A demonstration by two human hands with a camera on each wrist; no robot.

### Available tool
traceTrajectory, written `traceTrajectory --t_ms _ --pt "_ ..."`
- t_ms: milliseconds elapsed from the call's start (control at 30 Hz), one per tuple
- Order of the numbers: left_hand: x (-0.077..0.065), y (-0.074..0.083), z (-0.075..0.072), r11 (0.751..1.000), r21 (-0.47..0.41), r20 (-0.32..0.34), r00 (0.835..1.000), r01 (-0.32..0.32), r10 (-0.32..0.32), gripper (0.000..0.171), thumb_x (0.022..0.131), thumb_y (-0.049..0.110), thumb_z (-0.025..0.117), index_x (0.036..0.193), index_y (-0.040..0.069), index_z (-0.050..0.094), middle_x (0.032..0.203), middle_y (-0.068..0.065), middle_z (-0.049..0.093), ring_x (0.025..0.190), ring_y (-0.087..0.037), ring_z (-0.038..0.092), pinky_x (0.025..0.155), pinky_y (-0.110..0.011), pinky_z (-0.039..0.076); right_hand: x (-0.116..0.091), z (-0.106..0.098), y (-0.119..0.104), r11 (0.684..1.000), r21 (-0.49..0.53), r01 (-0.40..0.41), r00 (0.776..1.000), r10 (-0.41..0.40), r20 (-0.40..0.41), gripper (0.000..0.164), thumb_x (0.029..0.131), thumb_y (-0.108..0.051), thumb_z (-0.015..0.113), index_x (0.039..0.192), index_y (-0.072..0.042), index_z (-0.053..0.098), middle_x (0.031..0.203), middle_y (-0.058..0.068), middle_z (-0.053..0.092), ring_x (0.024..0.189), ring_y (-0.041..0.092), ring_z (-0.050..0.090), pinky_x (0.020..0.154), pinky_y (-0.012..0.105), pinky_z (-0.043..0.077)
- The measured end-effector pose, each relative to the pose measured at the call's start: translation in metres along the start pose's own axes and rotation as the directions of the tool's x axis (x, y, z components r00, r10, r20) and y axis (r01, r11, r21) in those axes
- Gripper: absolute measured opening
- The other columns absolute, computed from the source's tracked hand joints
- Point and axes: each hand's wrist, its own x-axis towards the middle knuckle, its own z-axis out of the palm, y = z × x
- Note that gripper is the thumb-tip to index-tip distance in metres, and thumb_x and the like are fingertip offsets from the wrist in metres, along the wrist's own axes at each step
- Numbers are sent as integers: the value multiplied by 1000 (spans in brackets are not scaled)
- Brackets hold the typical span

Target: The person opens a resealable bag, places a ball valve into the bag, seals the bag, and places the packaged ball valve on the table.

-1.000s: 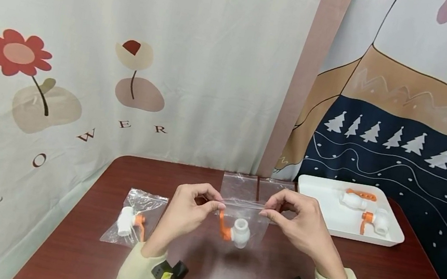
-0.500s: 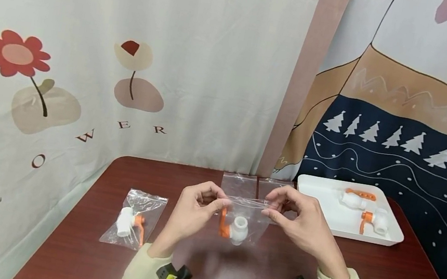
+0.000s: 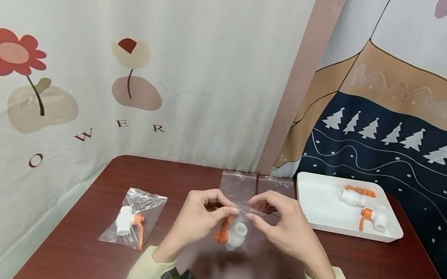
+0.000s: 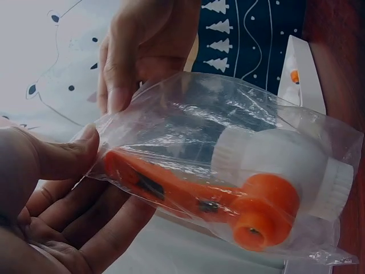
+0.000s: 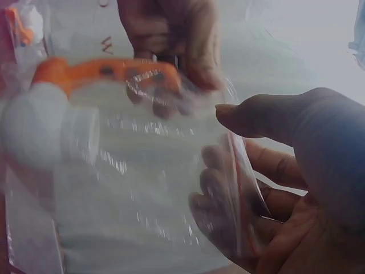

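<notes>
A clear zip-lock bag hangs above the table between both hands, its top edge uppermost in the head view. Inside it lies a white plastic ball valve with an orange lever handle. My left hand pinches the top edge near the handle end, thumb against fingers. On the other side my right hand pinches the same edge; in the right wrist view its thumb lies at the zip strip and its other fingers show behind the film. The two hands are close together.
Left on the brown table lies another bagged valve. Flat clear bags lie at the back edge. The white tray at the back right holds two more orange-handled valves. Curtains stand behind the table.
The hands have come closer together along the bag's top edge, the right hand moving left and the left hand slightly right. The stretched edge has slackened and bunched.
</notes>
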Motion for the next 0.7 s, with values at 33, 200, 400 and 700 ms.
traceTrajectory --t_ms 33,200,400,700 --pt "0 0 1 1000 9 4 1000 -8 8 7 87 11 82 86 6 77 66 -15 71 54 -25 66 51 -21 49 0 2 -1 1000 -4 17 1000 -17 -4 22 87 -9 81 103 -21 73 89 -11 69 81 4 63 74 25 58" --pt "-1 2 4 999 34 12 1000 -16 16 6 86 14 83 87 9 79 70 -11 74 60 -16 66 57 -20 52 0 8 -4 998 -5 65 998 -65 -25 20 87 -6 79 94 -24 74 84 -14 65 77 9 60 69 24 53" --pt "0 2 3 998 52 18 999 -43 43 8 86 16 83 88 9 80 78 -13 77 64 -12 66 59 -20 52 0 8 -7 999 3 36 999 -36 -11 22 87 -5 79 91 -26 73 83 -16 63 77 8 59 68 22 52" --pt "0 2 4 998 46 47 998 -37 35 7 87 16 83 90 10 79 78 -10 76 63 -14 66 59 -21 55 -1 10 -6 999 2 48 999 -48 -23 22 86 -3 78 87 -24 72 82 -14 64 76 3 57 67 21 52"
